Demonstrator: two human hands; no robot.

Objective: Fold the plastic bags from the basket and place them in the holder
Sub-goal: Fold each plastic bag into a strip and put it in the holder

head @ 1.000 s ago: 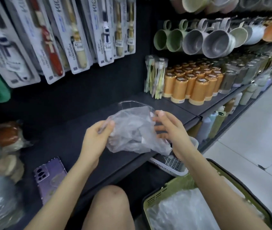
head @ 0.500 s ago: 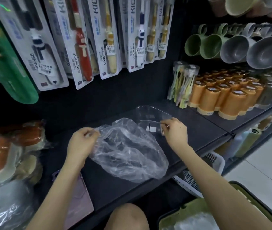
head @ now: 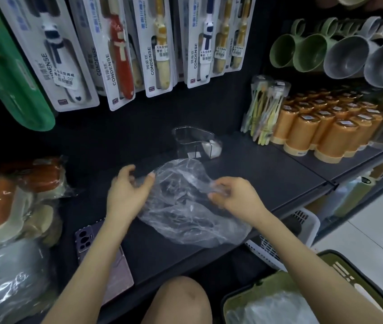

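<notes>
A clear, crumpled plastic bag [head: 183,206] lies spread on the dark shelf [head: 267,174]. My left hand [head: 127,190] pinches its upper left edge between thumb and fingers. My right hand [head: 235,195] pinches the bag's right edge. Just behind the bag stands a clear plastic holder [head: 195,142] with something white folded inside. At the bottom right is a green basket [head: 237,300] with more clear bags [head: 274,307] in it.
A phone in a purple case [head: 97,242] lies on the shelf under my left forearm. Packaged goods [head: 15,206] sit at left, orange cups [head: 330,132] and toothbrush packs [head: 265,108] at right. A white basket [head: 302,228] sits below the shelf edge. My knee [head: 179,300] is below.
The bag came down from in front of me onto the shelf and was spread out. My right hand moved from near the holder to the bag's right edge.
</notes>
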